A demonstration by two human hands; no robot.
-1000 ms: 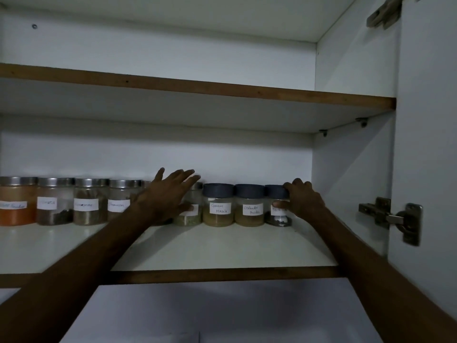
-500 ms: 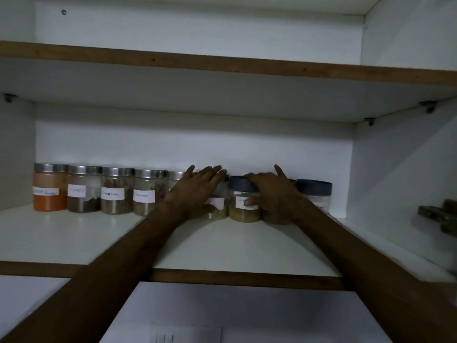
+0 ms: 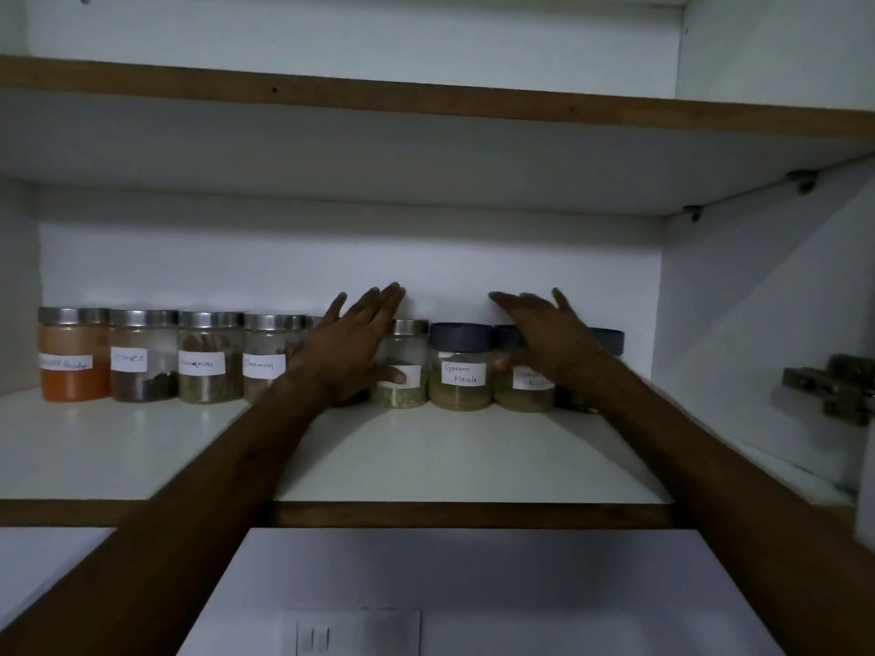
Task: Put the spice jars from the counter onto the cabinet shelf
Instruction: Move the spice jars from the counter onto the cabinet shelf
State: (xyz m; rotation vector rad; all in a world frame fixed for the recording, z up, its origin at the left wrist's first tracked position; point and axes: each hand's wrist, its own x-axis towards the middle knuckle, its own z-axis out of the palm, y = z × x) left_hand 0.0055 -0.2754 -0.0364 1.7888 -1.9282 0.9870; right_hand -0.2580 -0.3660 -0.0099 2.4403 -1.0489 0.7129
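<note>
Left hand [image 3: 350,348] flat, fingers straight, thumb on steel-lid jar [image 3: 412,345]; right hand [image 3: 544,338] open, covering a blue-lid jar [image 3: 521,395]. Garam masala jar [image 3: 461,371] stands between them.

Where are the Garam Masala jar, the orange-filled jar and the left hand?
Garam Masala jar [image 3: 463,373]: head view, on its label.
Orange-filled jar [image 3: 73,357]: head view, on its glass side.
Left hand [image 3: 338,355]: head view, on its back.

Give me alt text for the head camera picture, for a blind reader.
A person's left hand and right hand, both open, touch a row of labelled spice jars at the back of a white cabinet shelf. The left is at a steel-lidded jar; the right at a dark-lidded jar beside the Garam Masala jar.
</note>
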